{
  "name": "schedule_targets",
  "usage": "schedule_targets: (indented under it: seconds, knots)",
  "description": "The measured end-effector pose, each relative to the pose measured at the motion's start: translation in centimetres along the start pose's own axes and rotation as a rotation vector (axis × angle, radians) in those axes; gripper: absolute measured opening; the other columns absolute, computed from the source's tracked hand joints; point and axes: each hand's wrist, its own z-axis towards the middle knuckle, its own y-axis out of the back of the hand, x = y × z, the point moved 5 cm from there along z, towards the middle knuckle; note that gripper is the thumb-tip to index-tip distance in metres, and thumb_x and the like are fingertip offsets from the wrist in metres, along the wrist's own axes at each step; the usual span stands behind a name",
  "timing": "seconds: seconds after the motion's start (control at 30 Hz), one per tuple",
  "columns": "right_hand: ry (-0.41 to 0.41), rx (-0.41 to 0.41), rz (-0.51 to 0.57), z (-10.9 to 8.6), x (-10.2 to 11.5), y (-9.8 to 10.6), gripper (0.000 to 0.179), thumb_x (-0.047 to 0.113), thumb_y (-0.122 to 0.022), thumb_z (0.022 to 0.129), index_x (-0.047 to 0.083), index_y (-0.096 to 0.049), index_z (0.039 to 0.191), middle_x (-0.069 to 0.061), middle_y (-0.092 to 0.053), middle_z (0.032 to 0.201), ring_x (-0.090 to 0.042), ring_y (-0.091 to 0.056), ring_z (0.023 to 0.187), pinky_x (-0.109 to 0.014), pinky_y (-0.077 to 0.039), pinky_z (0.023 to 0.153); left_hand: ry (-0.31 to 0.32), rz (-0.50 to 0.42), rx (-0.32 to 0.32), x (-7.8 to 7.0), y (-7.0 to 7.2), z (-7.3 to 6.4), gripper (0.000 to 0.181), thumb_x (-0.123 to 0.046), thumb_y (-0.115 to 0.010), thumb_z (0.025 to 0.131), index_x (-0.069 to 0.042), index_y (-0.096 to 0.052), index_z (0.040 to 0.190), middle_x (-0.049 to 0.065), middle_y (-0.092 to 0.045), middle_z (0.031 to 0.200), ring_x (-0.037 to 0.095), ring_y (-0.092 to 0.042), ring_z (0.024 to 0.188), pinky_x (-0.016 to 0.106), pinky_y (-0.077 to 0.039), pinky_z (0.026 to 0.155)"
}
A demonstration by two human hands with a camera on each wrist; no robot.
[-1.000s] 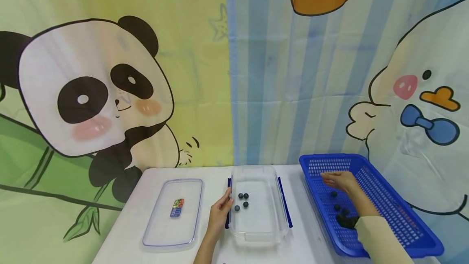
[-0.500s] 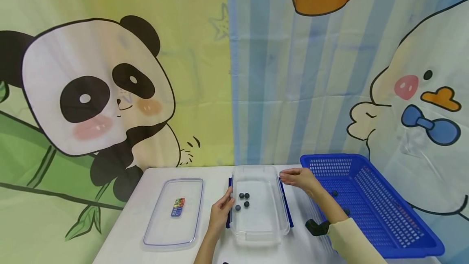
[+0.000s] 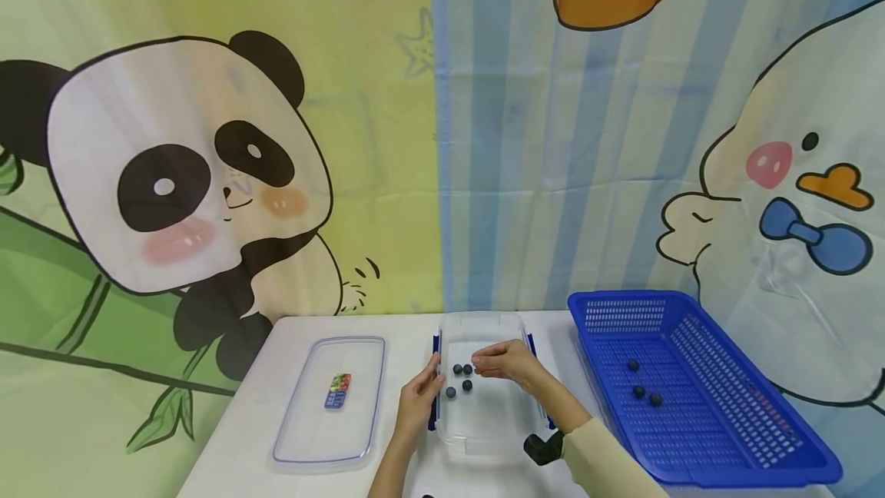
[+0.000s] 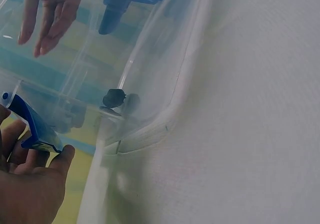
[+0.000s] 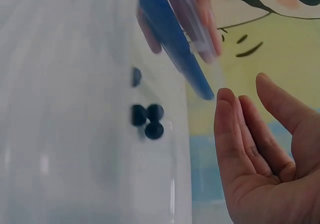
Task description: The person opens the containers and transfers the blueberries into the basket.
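Observation:
A clear plastic food container (image 3: 484,413) with blue side latches stands in the middle of the table. Several blueberries (image 3: 467,386) lie inside, toward its left side. My left hand (image 3: 417,398) grips the container at its left edge; in the left wrist view the fingers and thumb are at the blue latch (image 4: 37,126). Over the container is my right hand (image 3: 510,363), fingertips close to the berries. In the right wrist view its fingers (image 5: 227,129) are fairly straight, the thumb stands apart, and no berry shows between them.
A blue plastic basket (image 3: 743,475) at the right holds several blueberries (image 3: 639,391). To the left lies a clear lid (image 3: 325,436) with a small colourful label. A cartoon-printed curtain (image 3: 387,175) hangs behind the white table.
My right hand has moved left from above the basket, across the container's right edge, to over the berries. The left hand has stayed at the container's left edge.

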Motion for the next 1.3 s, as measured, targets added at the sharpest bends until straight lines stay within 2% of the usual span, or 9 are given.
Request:
schedule_targets:
  seconds: [0.1, 0.3, 0.43, 0.57, 0.67, 0.8, 0.97, 1.2, 1.3]
  knots:
    - [-0.015, 0.001, -0.015, 0.7, -0.5, -1.2, 0.027, 0.007, -0.068, 0.083, -0.011, -0.065, 0.102, -0.015, -0.069, 0.089, -0.024, -0.068, 0.08, -0.035, -0.057, 0.073, 0.005, 0.004, 0.01, 0.1, 0.0, 0.0, 0.045, -0.018, -0.058, 0.092, -0.01, -0.047, 0.134, 0.001, -0.039, 0.141, 0.02, -0.036, 0.129, 0.02, -0.034, 0.101]
    - [-0.041, 0.013, -0.008, 1.8, -1.3, -2.8, 0.02, 0.0, -0.066, 0.083, -0.011, -0.066, 0.1, -0.019, -0.069, 0.088, -0.027, -0.068, 0.08, -0.035, -0.057, 0.072, -0.005, -0.024, 0.019, -0.5, 0.1, 0.0, 0.047, -0.018, -0.06, 0.091, -0.007, -0.046, 0.134, 0.006, -0.038, 0.141, 0.022, -0.036, 0.129, 0.018, -0.034, 0.1]
    - [-0.069, 0.002, -0.012, 2.3, -1.8, -3.2, 0.018, -0.006, -0.065, 0.081, -0.012, -0.066, 0.098, -0.02, -0.068, 0.084, -0.026, -0.068, 0.076, -0.035, -0.058, 0.07, -0.015, -0.048, 0.035, -1.8, 0.0, -0.5, 0.047, -0.014, -0.06, 0.09, -0.001, -0.045, 0.133, 0.011, -0.038, 0.141, 0.025, -0.035, 0.129, 0.018, -0.034, 0.1]
    - [-0.093, -0.02, -0.032, 2.7, -2.3, -3.3, 0.016, -0.009, -0.065, 0.079, -0.013, -0.067, 0.095, -0.018, -0.068, 0.08, -0.022, -0.068, 0.07, -0.032, -0.058, 0.065, -0.015, -0.026, 0.046, -3.1, -0.2, -1.0, 0.046, -0.011, -0.057, 0.092, 0.002, -0.043, 0.134, 0.012, -0.037, 0.141, 0.026, -0.034, 0.129, 0.019, -0.034, 0.101]
    - [-0.113, -0.03, -0.052, 3.0, -2.6, -3.5, 0.015, -0.009, -0.065, 0.079, -0.012, -0.067, 0.093, -0.018, -0.068, 0.078, -0.021, -0.068, 0.068, -0.031, -0.058, 0.063, -0.01, -0.023, 0.051, -3.3, -0.2, -1.1, 0.046, -0.01, -0.055, 0.093, 0.003, -0.042, 0.134, 0.013, -0.036, 0.142, 0.026, -0.034, 0.13, 0.021, -0.033, 0.102]
    - [-0.138, -0.036, -0.078, 3.0, -2.8, -3.7, 0.014, -0.008, -0.065, 0.08, -0.01, -0.068, 0.093, -0.017, -0.069, 0.078, -0.021, -0.068, 0.068, -0.031, -0.058, 0.064, -0.007, -0.023, 0.054, -3.3, -0.2, -1.2, 0.05, -0.016, -0.058, 0.092, 0.003, -0.042, 0.134, 0.013, -0.035, 0.142, 0.027, -0.034, 0.13, 0.022, -0.032, 0.102]
    - [-0.147, -0.052, -0.109, 2.9, -3.3, -3.7, 0.013, -0.006, -0.066, 0.079, -0.01, -0.068, 0.091, -0.016, -0.069, 0.077, -0.022, -0.068, 0.068, -0.031, -0.058, 0.064, -0.012, -0.015, 0.052, -3.0, -0.2, -1.2, 0.052, -0.02, -0.059, 0.091, 0.003, -0.042, 0.134, 0.013, -0.036, 0.142, 0.026, -0.035, 0.129, 0.022, -0.033, 0.102]
    - [-0.132, -0.074, -0.155, 2.3, -3.7, -4.1, 0.012, -0.005, -0.068, 0.078, -0.009, -0.069, 0.09, -0.014, -0.069, 0.077, -0.024, -0.068, 0.069, -0.032, -0.058, 0.064, 0.001, -0.027, 0.032, -0.5, 0.0, -0.2, 0.045, -0.014, -0.058, 0.091, -0.005, -0.047, 0.133, 0.006, -0.039, 0.141, 0.022, -0.036, 0.129, 0.018, -0.032, 0.102]
    - [-0.104, -0.084, -0.164, 2.0, -3.5, -4.4, 0.013, -0.006, -0.068, 0.077, -0.01, -0.069, 0.089, -0.013, -0.068, 0.076, -0.023, -0.068, 0.067, -0.031, -0.058, 0.062, -0.013, -0.003, 0.017, -0.2, 0.2, 0.0, 0.044, -0.017, -0.058, 0.092, -0.008, -0.048, 0.134, 0.003, -0.04, 0.14, 0.019, -0.037, 0.129, 0.017, -0.033, 0.101]
